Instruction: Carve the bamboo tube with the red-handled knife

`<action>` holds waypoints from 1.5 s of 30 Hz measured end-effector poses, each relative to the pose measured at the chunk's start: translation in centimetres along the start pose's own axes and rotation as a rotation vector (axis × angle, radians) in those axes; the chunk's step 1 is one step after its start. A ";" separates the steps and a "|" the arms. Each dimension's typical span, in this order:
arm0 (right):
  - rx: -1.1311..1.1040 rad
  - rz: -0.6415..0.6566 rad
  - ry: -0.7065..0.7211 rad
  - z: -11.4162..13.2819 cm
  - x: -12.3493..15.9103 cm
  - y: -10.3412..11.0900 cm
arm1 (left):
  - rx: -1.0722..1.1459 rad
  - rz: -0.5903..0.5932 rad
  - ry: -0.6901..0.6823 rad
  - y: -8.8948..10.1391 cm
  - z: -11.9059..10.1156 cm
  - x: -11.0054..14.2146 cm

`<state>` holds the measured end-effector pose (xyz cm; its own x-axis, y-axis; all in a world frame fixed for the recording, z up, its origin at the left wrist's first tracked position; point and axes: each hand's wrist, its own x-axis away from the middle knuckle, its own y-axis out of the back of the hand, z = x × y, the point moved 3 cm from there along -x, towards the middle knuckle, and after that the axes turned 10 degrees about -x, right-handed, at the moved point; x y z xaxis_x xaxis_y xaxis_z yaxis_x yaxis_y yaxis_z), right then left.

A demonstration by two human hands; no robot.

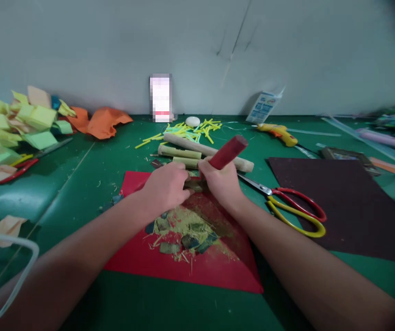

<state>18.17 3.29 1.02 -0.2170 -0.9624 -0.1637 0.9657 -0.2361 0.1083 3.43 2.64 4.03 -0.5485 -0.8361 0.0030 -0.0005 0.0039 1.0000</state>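
My right hand (222, 184) is wrapped round the red handle (230, 151) of a tool, which leans up to the right; its working end is hidden by my hands. Close beside it, my left hand (166, 186) has its fingers closed on a greenish-brown piece of bamboo (195, 185). Both hands are over a red sheet (138, 264). Fine yellowish shavings and several dark green bark chips (170, 248) lie scattered there. Just beyond my hands are two short bamboo pieces (180, 152) and a longer pale wooden stick (244, 164).
Scissors (296, 208) with red and yellow handles lie at right, partly on a dark brown sheet (335, 207). Behind are yellow strips (154, 138), a lit phone (160, 97) against the wall and a yellow glue gun (280, 133). Folded papers (28, 117) crowd the left.
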 end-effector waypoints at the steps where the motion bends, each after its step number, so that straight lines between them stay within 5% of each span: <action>1: 0.007 0.007 -0.010 0.0 0.0 0.0 | 0.004 0.014 -0.001 0.0 0.0 0.0; 45: 0.007 -0.002 0.078 0.2 0.5 -0.3 | 0.067 -0.005 0.026 -0.1 0.5 -0.3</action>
<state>17.75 2.85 1.14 -0.2071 -0.9484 -0.2402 0.9640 -0.2396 0.1149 3.18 3.11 3.96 -0.5262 -0.8504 -0.0009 -0.0594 0.0357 0.9976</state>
